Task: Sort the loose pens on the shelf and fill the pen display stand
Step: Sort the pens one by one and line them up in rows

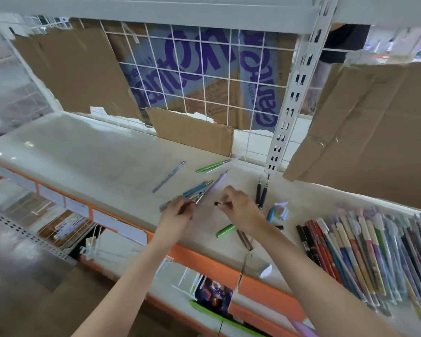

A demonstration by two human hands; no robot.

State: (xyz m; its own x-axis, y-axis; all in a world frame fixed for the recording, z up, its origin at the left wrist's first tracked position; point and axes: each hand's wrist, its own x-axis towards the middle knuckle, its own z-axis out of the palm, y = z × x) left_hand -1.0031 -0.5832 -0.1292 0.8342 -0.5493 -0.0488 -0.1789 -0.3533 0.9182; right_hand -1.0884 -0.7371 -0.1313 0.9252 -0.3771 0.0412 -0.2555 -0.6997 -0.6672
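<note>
My left hand grips a fanned bunch of pens, blue, purple and grey, that point up and to the right above the white shelf. Just to its right, my right hand pinches a small black pen cap or pen end. Loose pens lie around them: a light blue pen, a green pen with a white pen beside it, two dark pens and a green cap. A large pile of sorted pens lies at the right. No display stand is visible.
Torn cardboard and a white wire grid back the shelf. A slotted white upright stands right of centre. A blue and white clip-like object lies by the dark pens. The orange shelf edge runs below, with goods on the lower shelf.
</note>
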